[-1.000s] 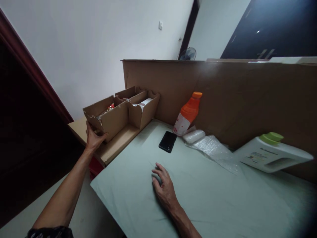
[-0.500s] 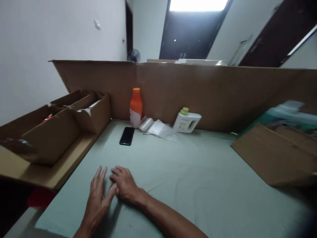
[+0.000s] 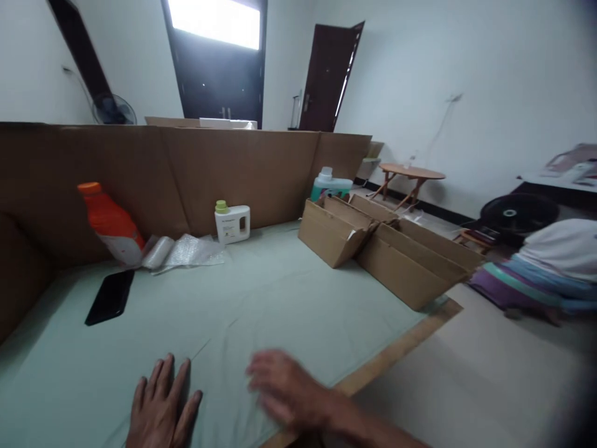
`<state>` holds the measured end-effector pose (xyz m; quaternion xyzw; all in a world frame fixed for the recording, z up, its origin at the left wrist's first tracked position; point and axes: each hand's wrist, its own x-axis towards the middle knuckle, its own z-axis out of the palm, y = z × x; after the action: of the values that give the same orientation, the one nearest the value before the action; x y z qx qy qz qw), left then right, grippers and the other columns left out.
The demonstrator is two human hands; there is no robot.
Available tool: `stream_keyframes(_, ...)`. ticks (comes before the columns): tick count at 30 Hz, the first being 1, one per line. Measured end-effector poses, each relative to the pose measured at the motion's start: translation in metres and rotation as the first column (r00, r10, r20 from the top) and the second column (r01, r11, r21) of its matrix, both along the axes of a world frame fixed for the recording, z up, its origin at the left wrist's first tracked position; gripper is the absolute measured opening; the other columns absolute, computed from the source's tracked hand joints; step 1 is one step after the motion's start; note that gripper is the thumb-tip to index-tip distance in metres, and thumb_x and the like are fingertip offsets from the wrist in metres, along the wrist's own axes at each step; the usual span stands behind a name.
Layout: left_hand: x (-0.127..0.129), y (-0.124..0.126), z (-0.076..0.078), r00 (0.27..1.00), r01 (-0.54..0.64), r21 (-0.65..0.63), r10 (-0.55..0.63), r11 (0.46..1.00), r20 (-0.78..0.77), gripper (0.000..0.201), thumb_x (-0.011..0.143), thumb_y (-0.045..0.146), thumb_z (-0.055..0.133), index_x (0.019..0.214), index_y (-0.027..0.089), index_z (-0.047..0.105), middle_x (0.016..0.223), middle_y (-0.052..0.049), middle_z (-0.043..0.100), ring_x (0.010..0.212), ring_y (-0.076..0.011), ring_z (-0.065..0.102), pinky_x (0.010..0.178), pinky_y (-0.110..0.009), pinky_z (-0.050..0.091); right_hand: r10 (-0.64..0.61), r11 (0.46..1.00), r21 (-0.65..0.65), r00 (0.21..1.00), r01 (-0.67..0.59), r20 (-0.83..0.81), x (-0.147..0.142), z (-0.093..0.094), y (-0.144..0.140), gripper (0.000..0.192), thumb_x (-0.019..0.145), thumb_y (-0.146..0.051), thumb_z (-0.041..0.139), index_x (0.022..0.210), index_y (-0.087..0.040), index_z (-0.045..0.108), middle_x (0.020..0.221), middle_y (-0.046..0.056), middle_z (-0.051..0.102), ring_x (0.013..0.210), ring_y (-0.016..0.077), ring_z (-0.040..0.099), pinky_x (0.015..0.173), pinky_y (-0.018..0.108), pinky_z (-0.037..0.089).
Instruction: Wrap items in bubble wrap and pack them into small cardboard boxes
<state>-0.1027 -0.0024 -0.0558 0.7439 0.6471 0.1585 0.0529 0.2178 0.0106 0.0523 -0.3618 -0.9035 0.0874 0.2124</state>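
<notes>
You're resting your left hand [image 3: 161, 407] flat and open on the counter [image 3: 261, 298]; your right hand [image 3: 284, 389], empty, fingers loose, is blurring near the front edge and risking slipping off.

phone [image 3: 110, 297] left on table [image 3: 280, 298], bottle [image 3: 111, 223] behind it, boxes [image 3: 373, 242] right

One head-worn view, looking forward and down across the desk [image 3: 289, 298] from its near edge, close above both hands at the bottom. It faces the cardboard wall [image 3: 196, 168], with the room's right side beyond.
</notes>
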Motion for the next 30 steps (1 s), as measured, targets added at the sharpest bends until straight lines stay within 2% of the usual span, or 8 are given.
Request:
stream_keyframes(2, 0.005, -0.003, -0.005, 0.996, -0.003, 0.035, 0.006, 0.999, -0.09, 0.067, 0.091, 0.053, 0.04, 0.143, 0.014, 0.057, 0.158, -0.02, 0.041, 0.149, -0.0396, 0.032, 0.12, -0.063, 0.021, -0.262, 0.962, 0.094, 0.964, 0.258, 0.037, 0.06, 0.033, 0.027, 0.024, 0.091, -0.028, 0.062, 0.113, -0.025, 0.07, 0.125, 0.005, 0.072, 0.12, 0.023, 0.063, 0.104, 0.04, 0.05)
stream_keyframes(4, 0.007, -0.005, -0.006, 0.99, -0.012, 0.076, 0.022, 0.997, -0.138, 0.069, 0.091, 0.053, 0.038, 0.143, 0.012, 0.055, 0.158, -0.021, 0.041, 0.15, -0.0392, 0.031, 0.12, -0.061, 0.021, -0.59, 0.799, 0.187, 0.806, 0.572, 0.055, 0.114, 0.072, 0.066, 0.034, 0.087, -0.024, 0.062, 0.12, -0.021, 0.067, 0.131, 0.009, 0.069, 0.126, 0.0263, 0.059, 0.107, 0.043, 0.046)
stream_keyframes(8, 0.008, -0.005, -0.001, 0.982, -0.014, 0.101, 0.032, 0.995, -0.184, 0.068, 0.092, 0.055, 0.039, 0.144, 0.015, 0.056, 0.158, -0.018, 0.043, 0.15, -0.0362, 0.031, 0.121, -0.059, 0.021, -0.823, 0.546, 0.255, 0.568, 0.798, -0.018, 0.184, 0.127, 0.144, 0.053, 0.088, -0.022, 0.059, 0.137, -0.004, 0.054, 0.141, 0.029, 0.055, 0.135, 0.0426, 0.045, 0.104, 0.059, 0.036)
stream_keyframes(11, 0.01, -0.005, 0.006, 0.983, 0.0, 0.088, 0.016, 0.996, -0.184, 0.065, 0.092, 0.055, 0.043, 0.144, 0.017, 0.056, 0.158, -0.018, 0.043, 0.149, -0.0362, 0.034, 0.121, -0.059, 0.024, -0.874, 0.478, 0.223, 0.485, 0.85, 0.022, 0.204, 0.135, 0.181, 0.044, 0.085, -0.02, 0.062, 0.123, 0.001, 0.063, 0.117, 0.032, 0.067, 0.116, 0.0432, 0.058, 0.094, 0.055, 0.039)
stream_keyframes(18, 0.01, -0.008, 0.008, 0.998, -0.004, 0.195, 0.016, 0.981, -0.059, 0.061, 0.093, 0.053, 0.049, 0.141, 0.015, 0.058, 0.156, -0.022, 0.044, 0.146, -0.0391, 0.04, 0.116, -0.062, 0.033, -0.765, 0.639, 0.233, 0.636, 0.733, 0.099, 0.188, 0.12, 0.172, 0.024, 0.087, -0.019, 0.056, 0.101, -0.015, 0.075, 0.098, 0.017, 0.075, 0.097, 0.0312, 0.064, 0.085, 0.042, 0.039)
stream_keyframes(24, 0.008, -0.005, 0.008, 0.994, -0.045, 0.308, 0.012, 0.95, 0.109, 0.063, 0.092, 0.05, 0.055, 0.145, 0.017, 0.051, 0.157, -0.022, 0.039, 0.142, -0.041, 0.043, 0.109, -0.062, 0.044, -0.414, 0.864, 0.332, 0.909, 0.378, 0.042, 0.145, 0.107, 0.068, 0.02, 0.086, -0.014, 0.057, 0.092, -0.023, 0.074, 0.095, 0.007, 0.076, 0.095, 0.025, 0.066, 0.088, 0.039, 0.044)
stream_keyframes(27, 0.018, -0.009, 0.019, 0.971, -0.084, 0.299, 0.011, 0.951, 0.238, 0.073, 0.09, 0.05, 0.058, 0.152, 0.017, 0.039, 0.157, -0.023, 0.039, 0.142, -0.0416, 0.044, 0.109, -0.064, 0.043, -0.135, 0.894, 0.421, 0.989, 0.151, -0.066, 0.126, 0.106, 0.014, 0.02, 0.091, -0.012, 0.055, 0.097, -0.025, 0.069, 0.094, 0.005, 0.076, 0.101, 0.0244, 0.067, 0.092, 0.041, 0.045)
stream_keyframes(30, 0.037, -0.02, 0.037, 0.91, -0.068, 0.255, -0.045, 0.964, 0.411, 0.085, 0.088, 0.051, 0.062, 0.158, 0.021, 0.024, 0.159, -0.02, 0.037, 0.145, -0.0383, 0.04, 0.114, -0.061, 0.04, -0.106, 0.913, 0.377, 0.982, 0.158, -0.154, 0.117, 0.108, -0.024, 0.027, 0.092, -0.022, 0.063, 0.118, -0.027, 0.062, 0.119, 0.007, 0.072, 0.119, 0.0273, 0.062, 0.099, 0.044, 0.045)
